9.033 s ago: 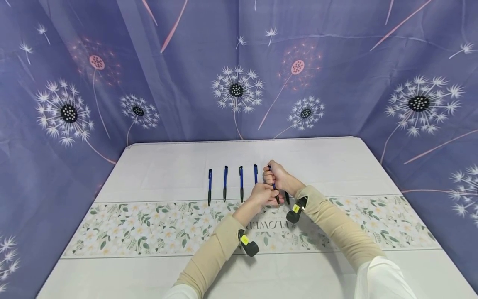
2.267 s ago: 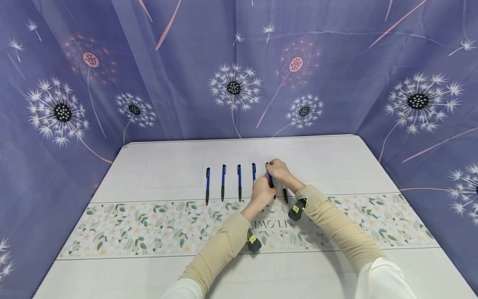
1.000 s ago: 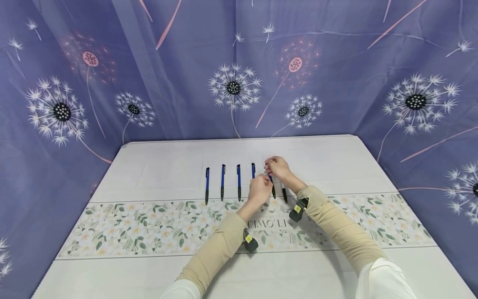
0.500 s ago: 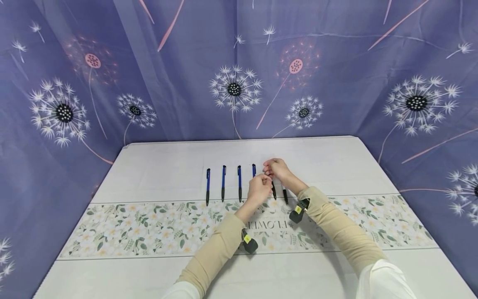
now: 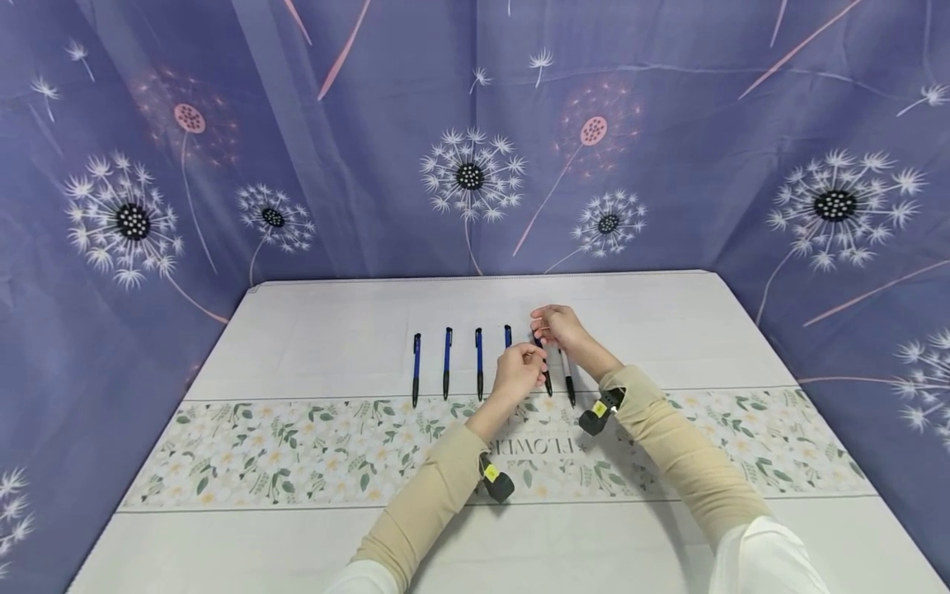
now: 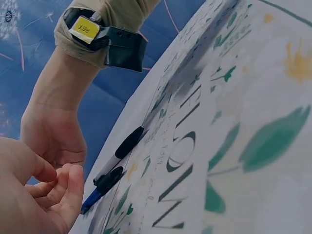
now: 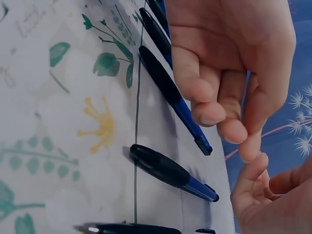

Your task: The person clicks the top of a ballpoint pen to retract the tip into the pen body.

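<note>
Both hands hover close together over the right end of a row of pens. The left hand (image 5: pixel 518 371) has loosely bent fingers and holds nothing; in the right wrist view that left hand (image 6: pixel 34 190) nearly meets the other. My right hand (image 5: pixel 562 332), also holding nothing, is bent at the fingers just beyond it. Beneath them lies a blue pen (image 5: pixel 547 381) with a black grip, its middle partly covered by the left hand. To its right is a white pen (image 5: pixel 568 384) with a black grip. Another blue pen (image 5: pixel 508 335) is half hidden behind the left hand.
Three more blue pens stretch leftward, a near one (image 5: pixel 479 363), a middle one (image 5: pixel 448 363) and the leftmost (image 5: pixel 416 370). A flowered strip (image 5: pixel 297 454) with lettering crosses the white table (image 5: pixel 334 330). Purple dandelion-print curtains (image 5: pixel 371 165) surround the table's back and sides.
Earlier both hands gripped the blue pen beside the white one; it was laid down in the row and let go. Since then the right hand has drawn slightly up and away.
</note>
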Motion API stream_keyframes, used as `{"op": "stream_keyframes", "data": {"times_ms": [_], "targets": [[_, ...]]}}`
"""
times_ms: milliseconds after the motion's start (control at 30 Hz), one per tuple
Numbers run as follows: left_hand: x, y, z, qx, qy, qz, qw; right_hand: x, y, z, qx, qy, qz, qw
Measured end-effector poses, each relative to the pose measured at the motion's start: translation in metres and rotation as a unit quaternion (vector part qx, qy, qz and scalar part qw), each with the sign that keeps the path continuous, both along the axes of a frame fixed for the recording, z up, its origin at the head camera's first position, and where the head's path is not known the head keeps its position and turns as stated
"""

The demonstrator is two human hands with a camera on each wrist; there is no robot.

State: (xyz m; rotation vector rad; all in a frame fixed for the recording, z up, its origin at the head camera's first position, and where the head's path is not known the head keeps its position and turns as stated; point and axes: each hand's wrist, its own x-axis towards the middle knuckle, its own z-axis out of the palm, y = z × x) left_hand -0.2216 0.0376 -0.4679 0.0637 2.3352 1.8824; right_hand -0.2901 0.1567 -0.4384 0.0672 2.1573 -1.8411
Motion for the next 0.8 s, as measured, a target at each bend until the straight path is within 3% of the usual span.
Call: {"op": "stream_keyframes", "data": {"times_ms": [400,800], "targets": [[0.0,0.004,0.005,0.063,-0.012,-0.032,0.9974,-0.002,0.013,0.005,-0.012,-0.023,-0.006,0.9996],[0.001,0.012,0.009,0.062,-0.033,-0.064,0.9955,-0.003,0.028,0.004,0.013,-0.038,0.008,0.9992]]}}
